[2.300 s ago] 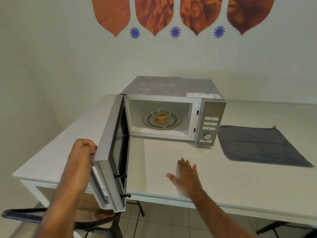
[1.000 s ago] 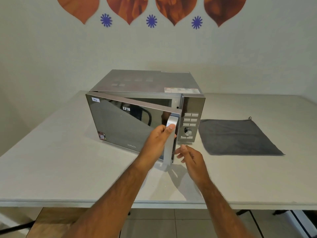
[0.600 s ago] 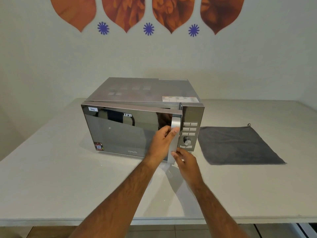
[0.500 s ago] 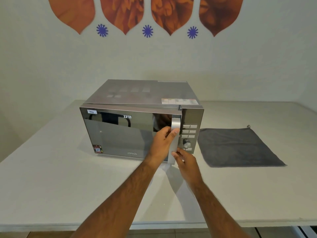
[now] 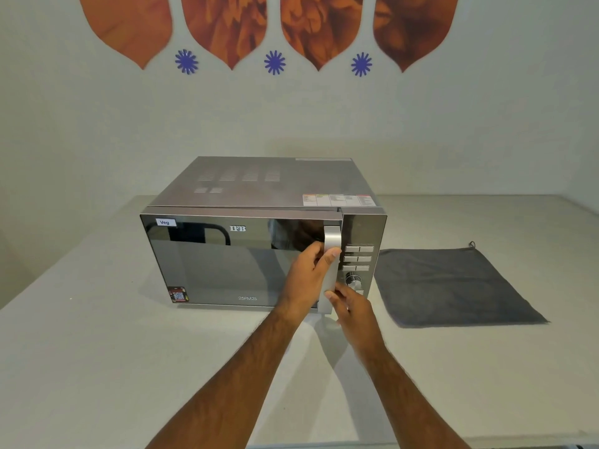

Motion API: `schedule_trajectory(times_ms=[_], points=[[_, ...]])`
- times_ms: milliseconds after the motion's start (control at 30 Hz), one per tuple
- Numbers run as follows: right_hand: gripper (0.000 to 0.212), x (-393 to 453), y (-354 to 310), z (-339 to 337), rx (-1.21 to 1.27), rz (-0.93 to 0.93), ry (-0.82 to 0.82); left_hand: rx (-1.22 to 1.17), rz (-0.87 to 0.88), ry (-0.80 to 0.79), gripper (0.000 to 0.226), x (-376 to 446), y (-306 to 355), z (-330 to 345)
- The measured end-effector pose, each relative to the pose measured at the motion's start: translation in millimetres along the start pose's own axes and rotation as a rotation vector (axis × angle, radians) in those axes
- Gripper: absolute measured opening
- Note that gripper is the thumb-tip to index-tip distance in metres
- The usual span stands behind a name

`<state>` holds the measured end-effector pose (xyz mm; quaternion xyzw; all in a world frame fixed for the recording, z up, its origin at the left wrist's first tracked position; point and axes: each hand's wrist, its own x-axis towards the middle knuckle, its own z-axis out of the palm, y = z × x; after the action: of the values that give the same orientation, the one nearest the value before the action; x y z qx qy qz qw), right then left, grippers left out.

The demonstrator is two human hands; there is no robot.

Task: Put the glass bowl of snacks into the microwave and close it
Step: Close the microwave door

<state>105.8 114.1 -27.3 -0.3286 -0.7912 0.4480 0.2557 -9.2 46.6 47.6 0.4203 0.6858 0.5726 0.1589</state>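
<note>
Since the frame half a second back: microwave door (image 5: 227,260) swung the last bit inward, now nearly flush with the cabinet, a thin gap still visible at its top right corner; both hands barely shifted.

Left grip (image 5: 311,270): wrapped around the vertical silver door handle (image 5: 331,251), thumb on the handle's front face, fingers curled behind it; holding the handle at mid-height.

Right grip (image 5: 351,307): just below and right of the left grip, fingertips against the lower end of the same handle; fingers loosely bent, not closed around anything. Whether pressing or merely touching: cannot tell.

Microwave (image 5: 269,189): silver body, dark mirrored door, standing on the desk (image 5: 97,351) directly beyond both grips. White "Veg" label at the door's upper corner, far left of the left grip; "IFB" lettering up and left of it; coloured sticker at the door's lower left corner.

Control panel (image 5: 359,259): immediately right of the left grip, rows of buttons with a round knob (image 5: 353,280) just above the right grip.

Glass bowl of snacks: not visible; hidden behind the reflective door.

Grey cloth (image 5: 453,286): flat on the desk, right of the right grip, beside the microwave, apart from both hands.

Wall (image 5: 97,124) beyond the grips: orange leaf shapes with three blue star motifs between them.
</note>
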Motion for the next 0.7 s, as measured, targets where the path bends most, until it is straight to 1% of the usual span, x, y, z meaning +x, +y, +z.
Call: schedule_trajectory(times_ms=[167, 267, 400, 500, 700], points=[[0.046, 6, -4, -3, -0.002, 0.037, -0.020, 0.045, 0.022, -0.001, 0.043, 5, 0, 1], [0.043, 9, -5, -4, -0.020, 0.033, -0.026, 0.068, 0.034, -0.004, 0.044, 8, -2, 0], [0.049, 11, -5, -4, -0.024, 0.055, -0.025, 0.078, 0.050, 0.006, 0.042, 11, -4, 1], [0.048, 14, -4, -4, -0.012, 0.052, -0.019, 0.084, 0.055, 0.024, 0.038, 12, -4, 3], [0.048, 20, -1, -3, -0.015, 0.068, -0.013, 0.102, 0.051, 0.041, 0.039, 18, -7, 5]])
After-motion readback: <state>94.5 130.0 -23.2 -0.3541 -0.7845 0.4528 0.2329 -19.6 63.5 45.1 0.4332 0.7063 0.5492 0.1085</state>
